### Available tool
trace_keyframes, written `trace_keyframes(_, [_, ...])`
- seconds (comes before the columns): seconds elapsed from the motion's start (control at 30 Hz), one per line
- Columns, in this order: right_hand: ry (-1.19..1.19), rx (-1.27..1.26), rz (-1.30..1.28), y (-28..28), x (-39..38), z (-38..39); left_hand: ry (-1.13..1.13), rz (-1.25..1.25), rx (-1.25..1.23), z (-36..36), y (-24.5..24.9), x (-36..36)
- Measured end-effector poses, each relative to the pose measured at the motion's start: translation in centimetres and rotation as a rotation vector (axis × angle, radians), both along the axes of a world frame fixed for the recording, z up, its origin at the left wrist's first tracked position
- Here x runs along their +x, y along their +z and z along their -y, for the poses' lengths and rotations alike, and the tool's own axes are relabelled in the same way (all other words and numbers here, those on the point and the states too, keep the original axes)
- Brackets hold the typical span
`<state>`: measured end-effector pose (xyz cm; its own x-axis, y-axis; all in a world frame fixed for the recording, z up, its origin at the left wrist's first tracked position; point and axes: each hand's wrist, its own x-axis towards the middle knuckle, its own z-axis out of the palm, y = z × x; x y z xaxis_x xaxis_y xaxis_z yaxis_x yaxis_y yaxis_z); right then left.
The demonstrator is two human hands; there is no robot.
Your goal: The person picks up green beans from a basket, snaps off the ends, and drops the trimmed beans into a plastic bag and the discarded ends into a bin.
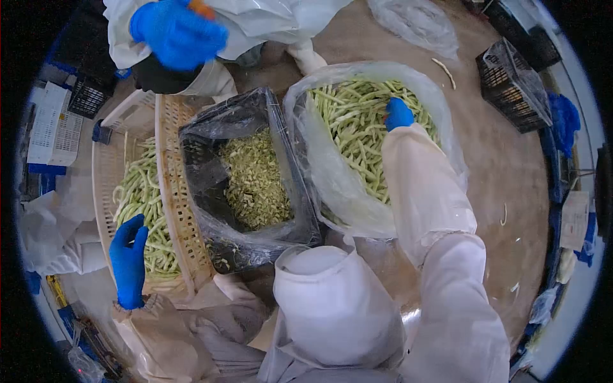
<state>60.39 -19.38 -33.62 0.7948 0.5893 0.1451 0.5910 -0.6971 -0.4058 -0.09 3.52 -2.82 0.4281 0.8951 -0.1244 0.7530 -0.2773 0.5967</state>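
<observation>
My left hand, in a blue glove, is at the near left side of a cream plastic crate. Its fingers are apart and slightly bent, with nothing visible in them, beside the long green beans in the crate. My right hand, also gloved in blue, reaches over a heap of green beans inside a clear plastic bag. Its fingers look closed; a small orange spot shows at their edge, too small to name. Between crate and bag is a black crate lined with plastic, holding chopped green bits.
Across from me, a co-worker's blue-gloved hand has something orange at its fingers. A black crate stands at the far right, with white crates at far left. A loose bean and a plastic sheet lie on the brown floor.
</observation>
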Motion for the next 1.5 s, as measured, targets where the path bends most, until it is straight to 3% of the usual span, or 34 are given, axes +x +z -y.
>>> trace_keyframes(0.1, [0.044, 0.074, 0.015, -1.2, 0.3, 0.2, 0.001, -0.003, -0.046, -0.2, -0.6, -0.4])
trace_keyframes(0.13, [0.011, 0.130, -0.122, -1.5, -0.3, 0.4, -0.003, -0.005, -0.048, -0.2, -0.7, -0.3])
trace_keyframes(0.23, [-0.043, 0.036, -0.299, -0.9, 0.1, 0.7, -0.012, -0.015, -0.044, 0.1, -0.7, -0.2])
trace_keyframes(0.33, [-0.044, 0.051, -0.260, 0.7, -0.3, 1.0, -0.024, -0.023, -0.043, 0.3, -0.6, 0.0])
trace_keyframes(0.47, [-0.017, -0.174, -0.310, -0.9, -0.6, 1.4, -0.033, -0.029, -0.039, 0.5, -0.4, 0.3])
trace_keyframes(0.57, [-0.079, -0.208, -0.360, 2.8, -2.7, 1.0, -0.042, -0.047, -0.030, 0.6, -0.2, 0.2])
trace_keyframes(0.7, [-0.003, 0.141, 0.065, 5.1, -3.8, -0.8, -0.035, -0.050, -0.025, 0.4, -0.6, -0.2])
trace_keyframes(0.83, [0.134, -0.119, -0.020, 7.1, -1.7, -3.8, -0.026, -0.077, -0.056, 0.5, -0.4, 0.5])
trace_keyframes(0.87, [0.274, -0.166, 0.053, 3.4, 0.9, -4.3, -0.020, -0.078, -0.070, 0.9, -0.2, 1.0])
trace_keyframes(0.93, [0.514, 0.018, 0.178, -2.9, 4.1, -4.4, -0.010, -0.078, -0.078, 0.9, -0.2, 1.4])
trace_keyframes(1.0, [0.420, -0.134, -0.113, -5.5, 5.0, -6.0, -0.008, -0.085, -0.076, 0.8, -0.6, 1.4])
trace_keyframes(1.1, [0.147, -0.461, -0.194, -5.2, 4.2, -6.1, -0.012, -0.087, -0.070, 0.9, -0.6, 1.5])
trace_keyframes(1.13, [-0.223, -0.281, -0.473, -4.8, 3.9, -6.8, -0.012, -0.088, -0.065, 1.0, -0.5, 1.5])
trace_keyframes(1.2, [-0.136, -0.444, -0.272, -5.3, 3.4, -5.2, -0.021, -0.091, -0.059, 1.3, -0.1, 1.7])
trace_keyframes(1.27, [0.094, -0.696, 0.094, 0.0, -0.8, -3.3, -0.033, -0.086, -0.057, 1.5, 0.2, 1.6])
trace_keyframes(1.37, [0.080, -0.526, -0.032, 4.0, -4.0, 0.2, -0.052, -0.038, -0.033, 1.4, 0.2, 0.5])
trace_keyframes(1.47, [0.077, -0.337, -0.397, 7.3, -3.7, 2.5, -0.073, -0.035, -0.007, 1.7, 1.1, 0.3])
trace_keyframes(1.5, [0.103, -0.221, -0.368, 8.0, -4.1, 3.0, -0.077, -0.041, 0.001, 1.9, 1.4, 0.3])
